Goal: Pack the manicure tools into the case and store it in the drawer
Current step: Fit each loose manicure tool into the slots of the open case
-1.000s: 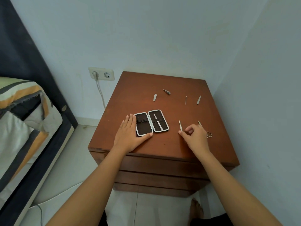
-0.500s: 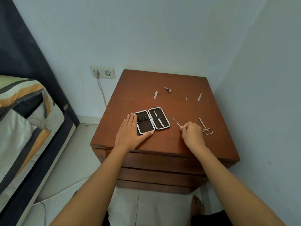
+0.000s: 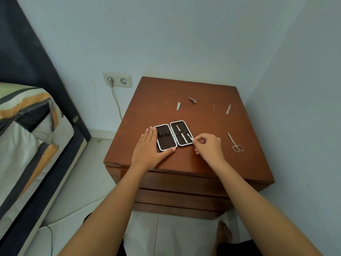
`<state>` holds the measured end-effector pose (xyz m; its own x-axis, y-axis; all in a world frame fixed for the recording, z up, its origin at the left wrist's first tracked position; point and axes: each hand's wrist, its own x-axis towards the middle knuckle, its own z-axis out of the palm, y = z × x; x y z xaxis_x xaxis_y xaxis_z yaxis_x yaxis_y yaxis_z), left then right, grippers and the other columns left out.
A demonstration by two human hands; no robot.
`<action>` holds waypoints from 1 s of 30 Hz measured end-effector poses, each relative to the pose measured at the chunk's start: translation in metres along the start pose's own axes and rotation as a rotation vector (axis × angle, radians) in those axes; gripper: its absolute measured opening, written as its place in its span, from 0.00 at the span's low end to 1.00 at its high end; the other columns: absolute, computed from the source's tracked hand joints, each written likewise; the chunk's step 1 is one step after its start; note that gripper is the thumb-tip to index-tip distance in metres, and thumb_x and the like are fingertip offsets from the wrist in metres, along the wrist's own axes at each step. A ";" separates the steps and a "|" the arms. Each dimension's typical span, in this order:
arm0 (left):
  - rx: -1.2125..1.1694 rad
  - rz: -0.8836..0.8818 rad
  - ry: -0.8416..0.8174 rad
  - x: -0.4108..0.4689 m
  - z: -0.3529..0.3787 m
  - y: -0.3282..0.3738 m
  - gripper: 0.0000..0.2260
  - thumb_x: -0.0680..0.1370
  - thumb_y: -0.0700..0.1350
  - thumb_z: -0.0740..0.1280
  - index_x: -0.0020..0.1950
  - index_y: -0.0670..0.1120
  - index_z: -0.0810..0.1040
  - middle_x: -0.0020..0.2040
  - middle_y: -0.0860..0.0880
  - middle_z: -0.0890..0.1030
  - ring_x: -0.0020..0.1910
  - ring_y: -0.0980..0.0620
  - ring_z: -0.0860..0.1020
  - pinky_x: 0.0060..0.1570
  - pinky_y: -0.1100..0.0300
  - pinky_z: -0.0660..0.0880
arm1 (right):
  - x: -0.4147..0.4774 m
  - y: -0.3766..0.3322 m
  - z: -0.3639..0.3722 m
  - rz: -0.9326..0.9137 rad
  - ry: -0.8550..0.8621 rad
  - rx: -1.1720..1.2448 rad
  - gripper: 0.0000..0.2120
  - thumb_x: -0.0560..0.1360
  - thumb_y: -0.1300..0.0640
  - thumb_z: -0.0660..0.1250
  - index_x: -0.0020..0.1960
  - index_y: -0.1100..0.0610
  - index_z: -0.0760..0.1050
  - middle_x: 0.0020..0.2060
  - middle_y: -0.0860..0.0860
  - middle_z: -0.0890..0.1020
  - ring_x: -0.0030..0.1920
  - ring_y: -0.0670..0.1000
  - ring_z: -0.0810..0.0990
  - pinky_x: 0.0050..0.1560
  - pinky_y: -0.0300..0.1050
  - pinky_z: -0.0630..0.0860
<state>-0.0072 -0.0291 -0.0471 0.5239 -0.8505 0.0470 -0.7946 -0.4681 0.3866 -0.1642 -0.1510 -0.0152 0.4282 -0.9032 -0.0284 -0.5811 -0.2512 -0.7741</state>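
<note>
A small manicure case [image 3: 172,134] with a white rim lies open and flat on the wooden nightstand [image 3: 162,111]. One metal tool [image 3: 181,136] sits in its right half. My left hand [image 3: 150,148] rests flat against the case's left edge, thumb along its front. My right hand [image 3: 207,145] pinches a thin metal tool [image 3: 190,137] by its end, with the tip over the case's right half. Small scissors [image 3: 235,143] lie to the right. Along the back lie a file [image 3: 178,106], a nail clipper [image 3: 191,99], a thin pick [image 3: 213,109] and another file [image 3: 228,109].
Closed drawer fronts [image 3: 182,183] run below the nightstand top. A wall stands close on the right. A socket [image 3: 117,79] with a plugged cable is on the back wall. A bed [image 3: 27,126] with striped bedding is at the left. My bare foot [image 3: 224,232] shows on the tiled floor.
My right hand picked the thin tool up from the nightstand beside the scissors and carried it left to the case's right half. My left hand stayed on the case.
</note>
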 end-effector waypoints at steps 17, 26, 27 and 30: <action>-0.009 0.004 0.013 0.000 -0.001 0.001 0.46 0.71 0.72 0.55 0.78 0.44 0.45 0.79 0.48 0.47 0.77 0.53 0.45 0.73 0.58 0.42 | -0.008 0.016 0.010 -0.445 0.068 -0.659 0.16 0.78 0.49 0.58 0.61 0.52 0.76 0.48 0.52 0.75 0.48 0.54 0.74 0.36 0.46 0.71; -0.016 0.001 0.015 0.000 -0.001 0.001 0.46 0.71 0.71 0.56 0.78 0.45 0.45 0.79 0.48 0.47 0.77 0.53 0.45 0.73 0.58 0.43 | 0.000 0.021 0.007 -0.478 0.012 -0.724 0.21 0.79 0.45 0.52 0.70 0.49 0.64 0.56 0.52 0.73 0.53 0.54 0.72 0.46 0.48 0.70; -0.017 0.001 0.018 0.001 -0.001 0.001 0.46 0.71 0.72 0.56 0.78 0.45 0.45 0.79 0.48 0.47 0.77 0.53 0.45 0.73 0.58 0.43 | 0.000 0.024 0.006 -0.501 0.021 -0.734 0.20 0.79 0.46 0.53 0.69 0.49 0.66 0.55 0.52 0.73 0.52 0.54 0.72 0.44 0.48 0.71; -0.013 0.005 0.032 0.001 0.000 0.001 0.46 0.71 0.72 0.56 0.78 0.45 0.46 0.79 0.49 0.48 0.77 0.53 0.46 0.73 0.59 0.43 | -0.001 0.026 0.006 -0.547 0.026 -0.705 0.19 0.79 0.46 0.54 0.67 0.50 0.69 0.54 0.52 0.74 0.51 0.54 0.73 0.44 0.49 0.71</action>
<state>-0.0068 -0.0305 -0.0464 0.5298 -0.8445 0.0782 -0.7931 -0.4606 0.3985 -0.1753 -0.1548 -0.0393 0.7593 -0.6000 0.2519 -0.5945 -0.7970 -0.1063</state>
